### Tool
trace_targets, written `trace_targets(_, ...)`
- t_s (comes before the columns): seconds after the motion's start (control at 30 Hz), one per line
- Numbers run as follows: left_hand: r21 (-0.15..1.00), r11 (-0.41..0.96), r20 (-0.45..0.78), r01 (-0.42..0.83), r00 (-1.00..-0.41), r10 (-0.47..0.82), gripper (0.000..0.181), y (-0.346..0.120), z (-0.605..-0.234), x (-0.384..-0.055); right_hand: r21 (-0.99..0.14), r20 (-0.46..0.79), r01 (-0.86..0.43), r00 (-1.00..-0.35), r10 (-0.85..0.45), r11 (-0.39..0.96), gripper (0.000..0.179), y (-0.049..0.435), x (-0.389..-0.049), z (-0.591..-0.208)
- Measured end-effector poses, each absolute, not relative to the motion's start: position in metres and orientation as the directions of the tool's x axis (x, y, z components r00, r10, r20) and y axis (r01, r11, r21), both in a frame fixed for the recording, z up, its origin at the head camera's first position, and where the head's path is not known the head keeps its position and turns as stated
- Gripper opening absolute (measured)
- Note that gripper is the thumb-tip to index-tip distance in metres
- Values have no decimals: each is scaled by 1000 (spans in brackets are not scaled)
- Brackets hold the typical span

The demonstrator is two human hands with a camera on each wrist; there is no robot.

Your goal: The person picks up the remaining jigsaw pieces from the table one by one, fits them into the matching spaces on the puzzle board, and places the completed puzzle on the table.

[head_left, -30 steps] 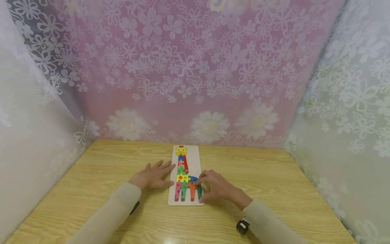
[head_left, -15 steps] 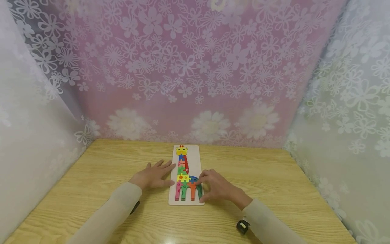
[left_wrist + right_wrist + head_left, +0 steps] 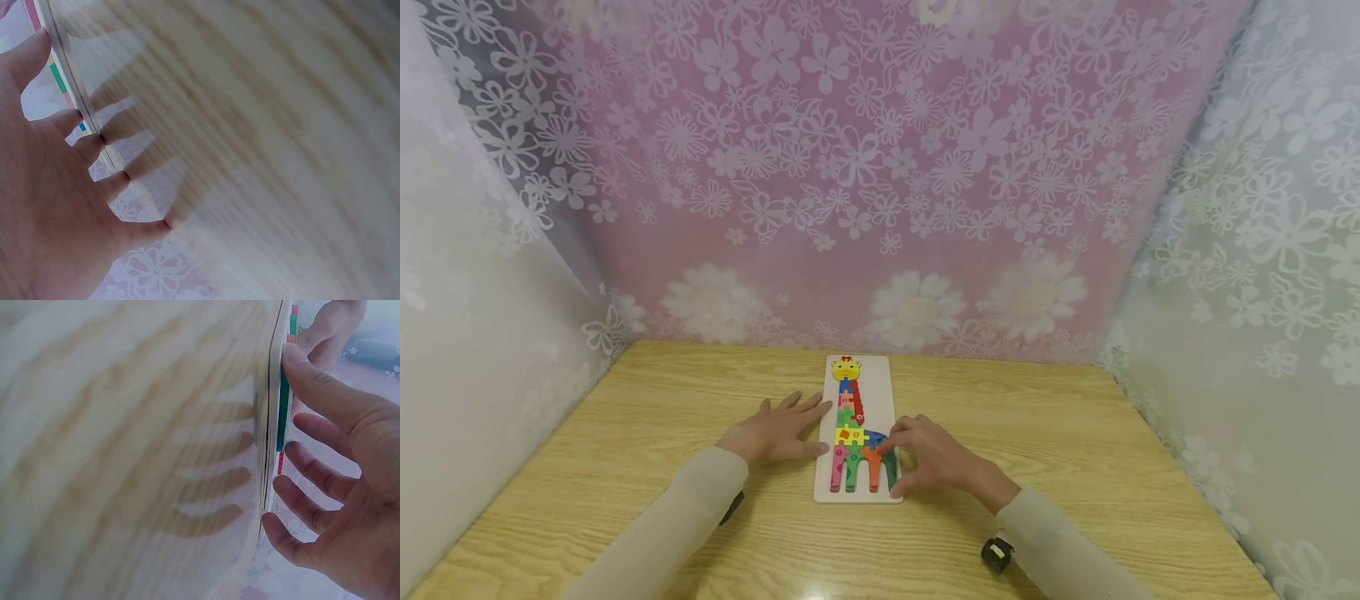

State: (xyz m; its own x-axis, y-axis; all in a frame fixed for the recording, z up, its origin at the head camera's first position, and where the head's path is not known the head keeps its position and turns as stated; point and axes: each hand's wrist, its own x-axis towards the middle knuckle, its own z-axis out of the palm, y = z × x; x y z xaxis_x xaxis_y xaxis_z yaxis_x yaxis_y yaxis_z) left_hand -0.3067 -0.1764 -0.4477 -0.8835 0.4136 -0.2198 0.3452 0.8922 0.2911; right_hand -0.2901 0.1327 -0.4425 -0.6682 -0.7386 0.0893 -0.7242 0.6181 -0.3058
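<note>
A giraffe puzzle (image 3: 845, 437) of coloured interlocking pieces lies on a pale rectangular board (image 3: 876, 392), its yellow head toward the back. My left hand (image 3: 778, 431) lies spread with straight fingers, thumb and fingertips at the board's left edge. My right hand (image 3: 932, 458) is at the lower right edge, bent over the dark green leg piece (image 3: 891, 471). Its index fingertip reaches the top of that piece and the thumb lies by the board's lower corner. In the right wrist view, the fingers (image 3: 319, 478) are spread along the board's side, beside the green piece.
The wooden table (image 3: 1037, 442) extends around the board. A pink flowered cloth (image 3: 865, 208) hangs behind it, and pale flowered cloths (image 3: 1262, 275) stand at both sides. A black wrist camera (image 3: 997, 553) sits under the right sleeve.
</note>
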Motion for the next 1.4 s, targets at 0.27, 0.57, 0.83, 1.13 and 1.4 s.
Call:
trace_targets(0.27, 296, 888, -218, 353, -880, 423, 84, -176, -447, -306, -317, 74, -712, -677, -733, 626, 59, 132, -288, -441)
trace_targets(0.57, 301, 885, -215, 355, -879, 426, 84, -177, -446, -305, -335, 84, -704, -684, -725, 626, 58, 132, -289, -442)
trace_targets(0.83, 311, 884, -213, 349, -881, 423, 83, -175, -448, -304, -350, 66, -691, -691, -719, 632, 59, 134, -289, -446)
trace_targets(1.13, 338, 874, -203, 350, -879, 431, 80, -179, -447, -305, -375, 77, -642, -740, -668, 669, 44, 145, -291, -437)
trace_targets(1.4, 266, 910, -98, 319, -930, 355, 69, -192, -438, -305, -360, 318, -537, -839, -441, 763, 43, 174, -287, -415)
